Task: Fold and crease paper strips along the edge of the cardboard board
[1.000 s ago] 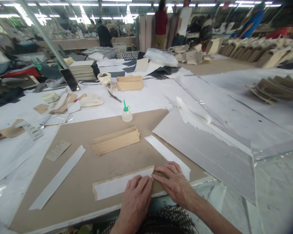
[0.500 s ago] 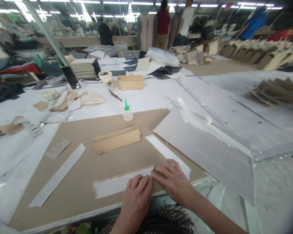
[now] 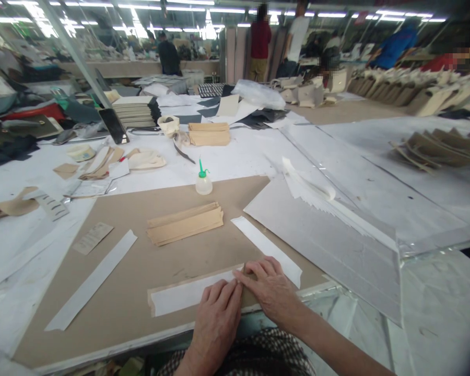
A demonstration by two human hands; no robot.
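Observation:
A white strip [image 3: 180, 298] lies on a slightly larger tan strip [image 3: 149, 300], whose border shows at the left end and along the top. My left hand [image 3: 218, 318] rests over the right part, its fingers laid down on the white surface. At the right end, my right hand [image 3: 272, 290] has its thumb and fingers closed in on the edge. Its fingertips are close to those of my left hand, and the exact grip is partly hidden. Behind the hands sits a small stack of tan strips [image 3: 186, 224].
Loose white strips lie left [image 3: 92, 282] and right [image 3: 268, 248] on the brown board [image 3: 113, 313]. Beyond the stack stands a green-tipped bottle [image 3: 203, 183]. A grey sheet [image 3: 337, 245] carrying white strips lies right. A phone [image 3: 114, 126] leans on a pole; people are in the background.
My right hand has shifted slightly left, its thumb now over the strip's right end and its fingers more bent. My left hand stays almost in place.

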